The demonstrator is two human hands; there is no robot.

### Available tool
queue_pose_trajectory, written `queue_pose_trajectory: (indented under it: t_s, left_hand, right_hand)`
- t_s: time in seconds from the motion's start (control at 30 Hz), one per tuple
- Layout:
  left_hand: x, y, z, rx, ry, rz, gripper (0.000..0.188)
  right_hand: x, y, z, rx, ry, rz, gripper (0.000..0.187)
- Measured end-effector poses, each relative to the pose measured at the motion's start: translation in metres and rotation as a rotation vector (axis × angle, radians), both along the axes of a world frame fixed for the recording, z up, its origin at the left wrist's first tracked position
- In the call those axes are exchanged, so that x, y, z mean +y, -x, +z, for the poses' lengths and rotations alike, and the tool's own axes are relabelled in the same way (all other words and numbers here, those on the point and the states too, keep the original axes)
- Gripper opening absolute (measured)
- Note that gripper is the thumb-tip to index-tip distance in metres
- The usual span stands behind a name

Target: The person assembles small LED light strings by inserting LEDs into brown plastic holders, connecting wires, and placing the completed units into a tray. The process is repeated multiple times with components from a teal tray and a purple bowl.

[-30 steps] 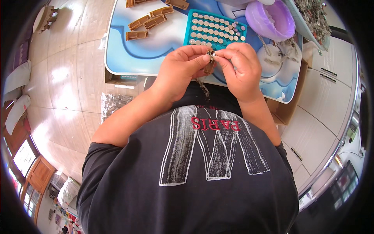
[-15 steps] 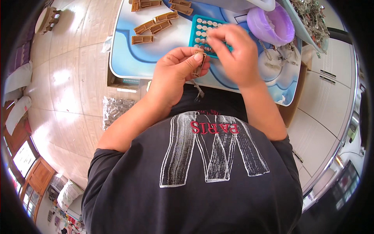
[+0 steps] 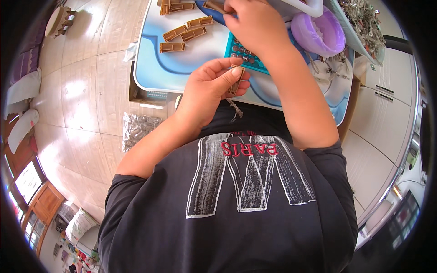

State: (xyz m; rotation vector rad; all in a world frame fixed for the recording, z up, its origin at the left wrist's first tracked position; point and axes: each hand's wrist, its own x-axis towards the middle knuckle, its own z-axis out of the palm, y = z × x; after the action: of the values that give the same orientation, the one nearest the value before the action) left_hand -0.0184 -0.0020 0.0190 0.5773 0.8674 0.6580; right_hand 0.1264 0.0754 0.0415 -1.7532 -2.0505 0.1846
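Observation:
Between thumb and fingers, my left hand point(image 3: 211, 84) holds a small brown plastic casing point(image 3: 236, 82) upright near the table's front edge. My right hand point(image 3: 255, 25) is stretched to the far side of the table. Its bent fingertips close at the right end of another brown plastic casing point(image 3: 214, 6); the exact grip is partly hidden. Under my right forearm lies a teal tray point(image 3: 227, 53) with rows of small round silver pieces point(image 3: 246, 59), partly covered by the hand and arm. Several more brown casings point(image 3: 193, 33) lie loose at the far left of the table.
A purple bowl point(image 3: 318, 34) stands right of the tray, beside a white container point(image 3: 309, 7). Small metal and cord pieces point(image 3: 337, 68) lie near it. At far right a bin point(image 3: 364, 27) holds tangled parts. A clear bag point(image 3: 139, 129) of pieces is below the table's left side.
My right hand has moved from the teal tray up and away to the casings at the far edge. My left hand still holds its casing in nearly the same place.

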Motion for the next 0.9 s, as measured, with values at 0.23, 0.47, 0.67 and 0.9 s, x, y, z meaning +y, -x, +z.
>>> queue_pose_trajectory:
  t_s: [0.23, 0.47, 0.67, 0.9]
  left_hand:
    - [-0.001, -0.006, 0.000, -0.038, 0.046, -0.035, 0.028]
    - [-0.006, -0.023, -0.002, -0.032, 0.099, -0.121, 0.028]
    - [-0.005, -0.028, -0.004, -0.014, 0.097, -0.155, 0.030]
    - [-0.006, -0.030, -0.004, -0.039, 0.081, -0.131, 0.035]
  right_hand:
    - [-0.087, -0.089, 0.008, 0.771, 0.336, 0.012, 0.021]
    - [-0.142, -0.136, -0.040, 0.431, 0.270, -0.451, 0.023]
    - [-0.140, -0.130, -0.051, 0.349, 0.106, -0.508, 0.022]
    - [-0.160, -0.124, -0.024, 0.031, 0.093, -0.059, 0.048]
